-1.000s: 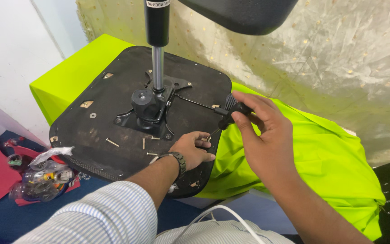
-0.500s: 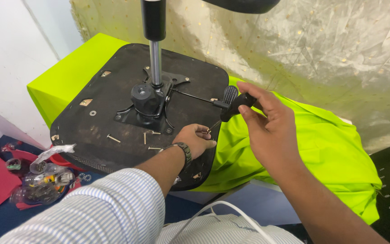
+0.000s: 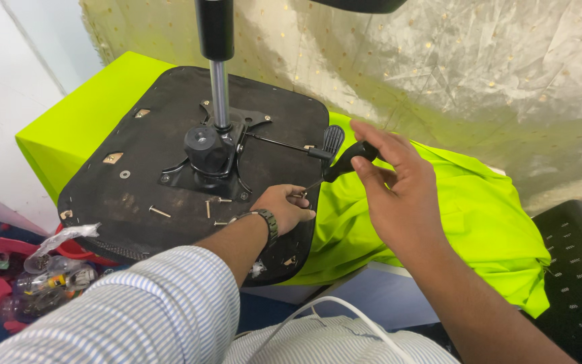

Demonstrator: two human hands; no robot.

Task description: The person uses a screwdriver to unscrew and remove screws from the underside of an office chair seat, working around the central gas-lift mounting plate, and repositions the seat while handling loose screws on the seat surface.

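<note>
Presently, I am pinching my left hand (image 3: 285, 206) on a screw at the black seat underside (image 3: 136, 182) near its right edge, while my right hand (image 3: 393, 189) is gripping the screwdriver (image 3: 345, 160); keeping it upright matters.

A single view, taken from a camera worn on the person's head, looks steeply down and forward over their own chest and arms. The striped sleeve (image 3: 136, 310) of the left arm fills the near lower left, and the right forearm enters from the lower right, so the view sits close above the work. In the middle stands the upturned black seat underside (image 3: 170, 168) with its metal column (image 3: 220, 94) rising toward the top edge and out of view. Beyond it a crinkled pale sheet (image 3: 473, 67) closes the far side; the bench under lime cloth (image 3: 82, 121) runs left.
</note>
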